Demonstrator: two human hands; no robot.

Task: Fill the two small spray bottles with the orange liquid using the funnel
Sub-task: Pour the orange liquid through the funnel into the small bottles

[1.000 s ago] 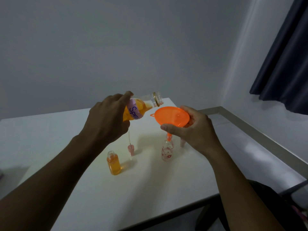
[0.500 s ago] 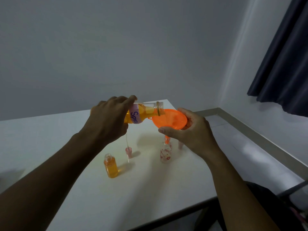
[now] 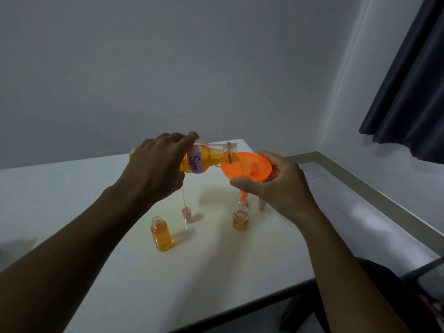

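My left hand (image 3: 156, 169) grips a large clear bottle (image 3: 211, 157) of orange liquid, tipped sideways with its open mouth over the rim of an orange funnel (image 3: 247, 167). My right hand (image 3: 276, 186) holds the funnel, whose spout sits in the neck of a small patterned spray bottle (image 3: 241, 218) standing on the white table (image 3: 216, 272). That small bottle has orange liquid in its lower part. A second small spray bottle (image 3: 161, 234), nearly full of orange liquid and uncapped, stands to the left.
A pink spray pump with its tube (image 3: 186, 212) stands between the two small bottles. Another pink cap (image 3: 262, 204) lies behind the patterned bottle, partly hidden by my right hand. A wall ledge runs on the right, and a dark curtain (image 3: 408, 92) hangs at upper right.
My left hand has tipped the large bottle further and brought its mouth onto the funnel's rim. Orange liquid now shows in the patterned small bottle.
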